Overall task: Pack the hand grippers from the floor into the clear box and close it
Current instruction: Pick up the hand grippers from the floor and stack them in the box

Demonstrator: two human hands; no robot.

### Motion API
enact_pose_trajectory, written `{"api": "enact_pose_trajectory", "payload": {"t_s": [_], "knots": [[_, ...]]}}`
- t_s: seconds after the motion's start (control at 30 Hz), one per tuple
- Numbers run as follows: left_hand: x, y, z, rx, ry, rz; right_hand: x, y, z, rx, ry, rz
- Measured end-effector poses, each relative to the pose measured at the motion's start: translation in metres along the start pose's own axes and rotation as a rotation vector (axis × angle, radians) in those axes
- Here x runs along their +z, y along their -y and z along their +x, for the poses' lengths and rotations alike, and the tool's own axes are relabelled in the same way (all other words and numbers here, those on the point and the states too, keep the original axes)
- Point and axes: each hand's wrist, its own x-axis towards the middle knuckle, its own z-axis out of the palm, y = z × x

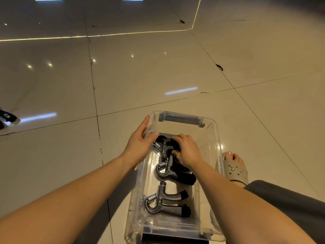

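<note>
A clear plastic box (215, 138) stands open on the tiled floor in front of me, with dark latches at its far and near ends. Three grey-and-black hand grippers with steel springs lie inside. The nearest hand gripper (165, 199) lies at the near end and a second hand gripper (167, 170) in the middle. My right hand (188, 149) is inside the box, fingers curled round the black handle of the far hand gripper (164, 147). My left hand (140, 140) rests flat against the box's far left rim, fingers straight, thumb inside the rim.
My right foot in a beige clog (234, 167) stands just right of the box, with a grey trouser leg (290, 205) beside it. A black-and-white object (7, 118) lies at the far left edge. No lid shows.
</note>
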Motion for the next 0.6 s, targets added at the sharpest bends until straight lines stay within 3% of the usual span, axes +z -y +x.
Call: {"api": "enact_pose_trajectory", "payload": {"t_s": [0.23,0.37,0.6], "knots": [[-0.001,0.001,-0.001,0.004,0.006,-0.017,0.004,-0.001,0.000,0.012,-0.019,-0.095],[0.000,-0.002,-0.003,-0.013,0.010,-0.045,-0.001,0.004,-0.009,0.140,-0.095,-0.226],[-0.001,-0.005,-0.004,-0.023,0.018,-0.026,-0.001,0.007,-0.009,0.291,-0.026,-0.035]]}}
